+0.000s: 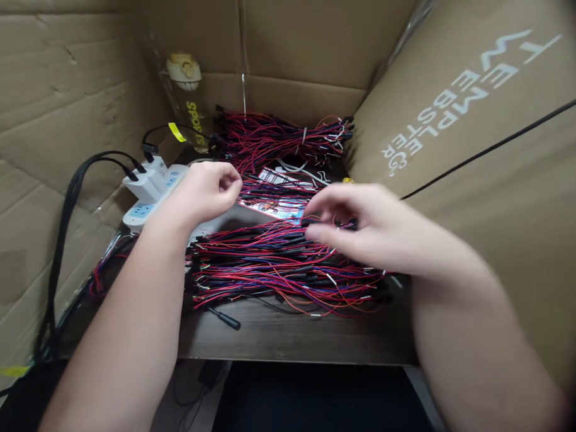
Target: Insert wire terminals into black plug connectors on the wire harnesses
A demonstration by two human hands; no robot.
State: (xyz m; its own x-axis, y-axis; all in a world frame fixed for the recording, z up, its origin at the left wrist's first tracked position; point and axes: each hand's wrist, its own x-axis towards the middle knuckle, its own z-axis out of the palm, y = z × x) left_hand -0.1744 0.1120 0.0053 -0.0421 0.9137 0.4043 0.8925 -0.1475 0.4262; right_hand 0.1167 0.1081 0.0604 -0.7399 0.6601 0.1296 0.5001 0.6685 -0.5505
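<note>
In the head view, you work at a dark brown wooden table [283, 342], standing between tall walls of brown cardboard [301, 39]; the right one carries white printed letters. At your left lies a white power strip [133, 216] with black cables plugged in.

The wide front bundle of thin red, blue and black wires [271, 267] lies flat on the table — its long axis runs from left to right, nearly parallel to the front edge, with loose ends at both sides. Behind it lies a tied bundle of red and black wires [276, 141].

Your left hand [218, 187] is curled near the middle wires [277, 190]; I cannot tell if it grips something. Your right hand [347, 223] is over the front bundle's far right part — thumb and forefinger parted, nothing visible between them.
</note>
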